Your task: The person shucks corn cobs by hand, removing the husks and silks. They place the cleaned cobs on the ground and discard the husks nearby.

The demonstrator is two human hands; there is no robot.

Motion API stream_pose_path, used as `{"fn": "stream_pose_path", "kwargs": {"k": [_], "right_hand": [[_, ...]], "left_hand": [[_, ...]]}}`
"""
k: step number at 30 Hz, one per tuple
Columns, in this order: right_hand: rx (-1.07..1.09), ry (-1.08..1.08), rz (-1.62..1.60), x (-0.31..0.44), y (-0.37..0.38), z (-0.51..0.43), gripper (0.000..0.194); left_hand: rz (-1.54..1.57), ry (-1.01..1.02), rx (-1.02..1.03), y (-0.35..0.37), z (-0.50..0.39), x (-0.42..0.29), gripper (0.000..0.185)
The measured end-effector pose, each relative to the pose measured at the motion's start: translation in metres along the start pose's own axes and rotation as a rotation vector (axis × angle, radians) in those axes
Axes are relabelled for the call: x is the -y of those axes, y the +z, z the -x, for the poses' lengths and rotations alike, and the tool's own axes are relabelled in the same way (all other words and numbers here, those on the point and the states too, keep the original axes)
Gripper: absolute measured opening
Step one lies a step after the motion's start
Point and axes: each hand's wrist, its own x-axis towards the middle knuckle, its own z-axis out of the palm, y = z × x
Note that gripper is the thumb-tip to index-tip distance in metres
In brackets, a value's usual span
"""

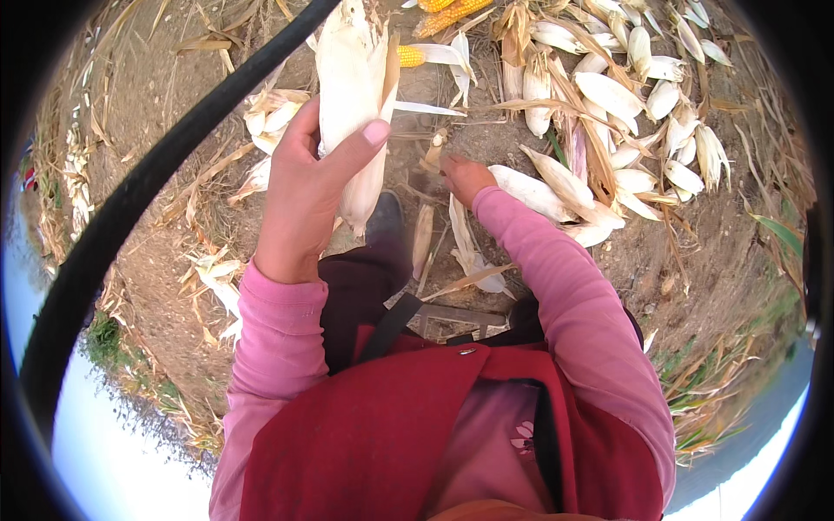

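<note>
My left hand [313, 176] grips a corn husk [355, 84], pale and upright, with the thumb across its front; whether a cob is inside cannot be told. To its right, my right hand [466, 177] is low over the soil with bent fingertips at a small dry husk piece [435, 151]; whether they hold it is unclear. Behind the held husk, a yellow corn cob [410, 56] with peeled husk lies on the ground. More husked yellow cobs [453, 16] lie at the top edge. Right of my right hand is a pile of ears in pale husks [609, 94].
Loose husks [267, 120] lie left of my left hand, and others [472, 251] between my legs. My shoe [386, 218] is just below the held husk. A wooden bar [462, 315] is low between my legs. A black strap or cable [163, 146] crosses the view's left side.
</note>
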Motion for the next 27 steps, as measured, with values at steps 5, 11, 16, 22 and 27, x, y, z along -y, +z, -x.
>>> {"fn": "stream_pose_path", "kwargs": {"k": [5, 11, 16, 22, 27], "right_hand": [[0.445, 0.011, 0.267, 0.039, 0.049, -0.036, 0.027], [0.319, -0.041, 0.185, 0.025, 0.09, -0.037, 0.022], [0.277, 0.156, 0.125, 0.036, 0.071, -0.051, 0.021], [0.297, -0.019, 0.088, -0.011, -0.099, 0.009, 0.02], [-0.204, 0.415, -0.306, -0.078, -0.168, 0.141, 0.032]], "left_hand": [[0.012, -0.052, -0.046, -0.024, 0.006, 0.0, 0.059], [0.084, -0.09, -0.1, -0.047, 0.009, 0.001, 0.059], [0.106, -0.07, -0.066, -0.049, 0.015, -0.002, 0.058], [0.156, 0.019, 0.054, -0.021, 0.029, -0.007, 0.053], [0.346, -0.068, 0.238, 0.028, 0.039, -0.005, 0.048]]}}
